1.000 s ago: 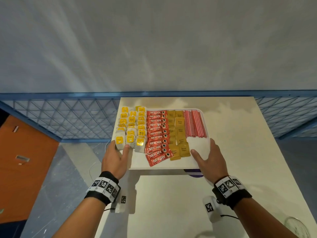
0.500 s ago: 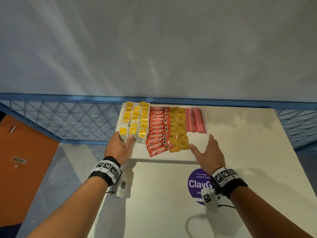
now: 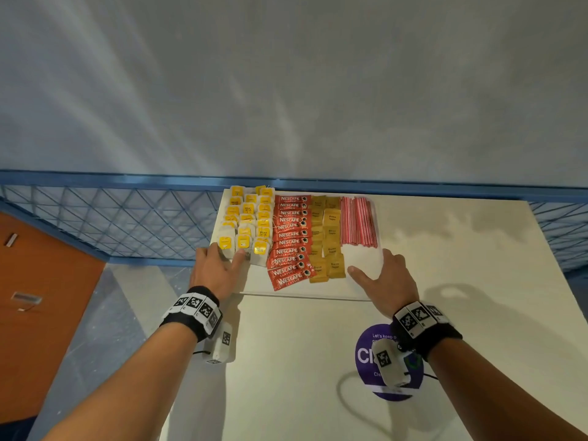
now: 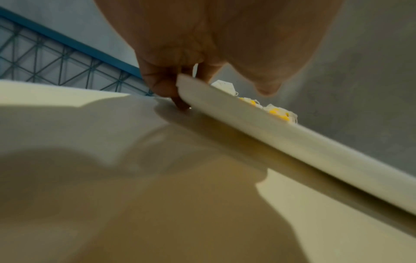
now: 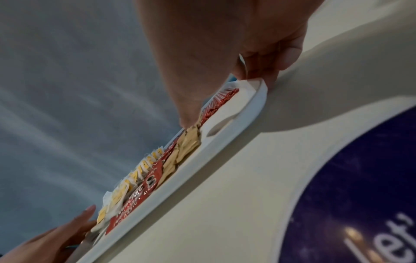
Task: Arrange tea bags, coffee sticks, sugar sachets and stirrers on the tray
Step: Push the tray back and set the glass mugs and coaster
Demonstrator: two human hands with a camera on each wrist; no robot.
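A white tray (image 3: pixel 302 289) lies at the far end of the pale table (image 3: pixel 461 281). On it stand four columns: yellow-tagged tea bags (image 3: pixel 246 222), red coffee sticks (image 3: pixel 289 240), brown sugar sachets (image 3: pixel 327 240) and red-striped stirrers (image 3: pixel 358 221). My left hand (image 3: pixel 222 261) grips the tray's near left corner, thumb on top by the tea bags; the left wrist view shows fingers curled beside the tray rim (image 4: pixel 270 135). My right hand (image 3: pixel 377 270) grips the near right corner, thumb lying inside the tray and fingers wrapped round the rim (image 5: pixel 258 99).
A round purple sticker (image 3: pixel 389 370) is on the table under my right wrist. A blue mesh railing (image 3: pixel 127 218) runs behind and to the left of the table, just past the tray's far edge. Beyond the table's left edge the floor and an orange surface (image 3: pixel 38 297) lie lower down.
Both hands have moved the tray away from me to the table's far edge. The purple sticker that the tray covered now shows.
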